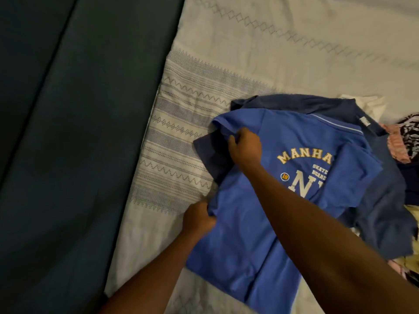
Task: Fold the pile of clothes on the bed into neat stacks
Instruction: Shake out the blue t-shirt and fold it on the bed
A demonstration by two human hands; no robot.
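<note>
1. We're on a bed (pixel 249 41) with a pale, zigzag-stitched spread; a dark teal panel (pixel 68 132) runs along its left edge.
2. The blue T-shirt (pixel 238 257) with the yellow "MANHA" lettering is face up, close to that left edge and lying partly over a navy garment (pixel 385 211).
3. The left hand (pixel 199 217) pinches the shirt's left side seam, its fingers (pixel 208 219) curled into the cloth.
4. The right hand (pixel 246 147) grips bunched cloth up by the shoulder, with its fingers (pixel 234 141) closed round it. This looks like the first lengthwise fold.
5. The unfolded pile (pixel 405 137) crowds in from the bed's right side, showing pink, black-and-white and yellow pieces.
6. The risk is that the navy garment comes along with the fold, since the two touch right under the right hand. Uneven tension between the hands would skew the crease. The far sleeve is already rumpled and could end up trapped inside. With the pile this close, the folded shirt may also land on loose clothes and slump.
</note>
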